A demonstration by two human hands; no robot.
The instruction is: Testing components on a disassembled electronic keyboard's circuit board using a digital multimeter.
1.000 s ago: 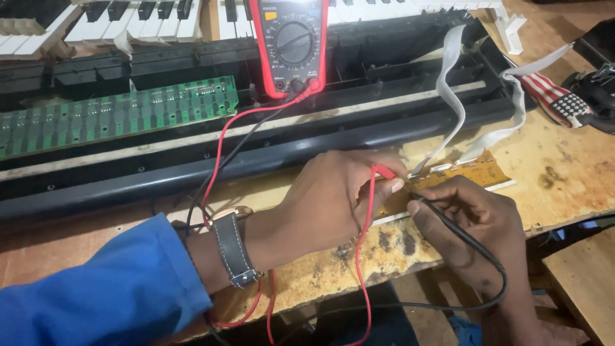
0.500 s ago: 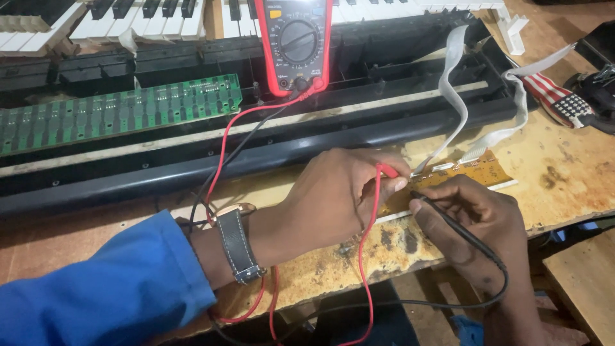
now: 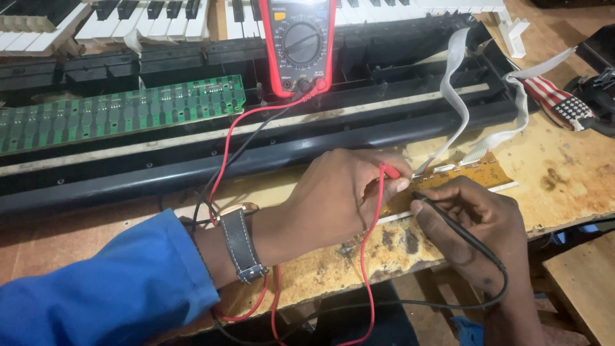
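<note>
yellow circuit board (image 3: 477, 172) lies on our worn workbench (image 3: 576, 173), under two grey ribbon cables (image 3: 456, 90) | our left hand (image 3: 339, 198) pinches red probe (image 3: 388, 170) against it | our right hand (image 3: 477, 224) grips black probe (image 3: 442, 214) beside | red multimeter (image 3: 300, 41) stands behind on keyboard chassis (image 3: 192, 160)

We pinch the red probe (image 3: 389, 170) in our left hand (image 3: 339, 195) and the black probe (image 3: 448, 221) in our right hand (image 3: 477, 224), both tips meeting the brown circuit board (image 3: 474, 172) below the red multimeter (image 3: 300, 45).

Multimeter screen (image 3: 299, 2), top edge
</note>
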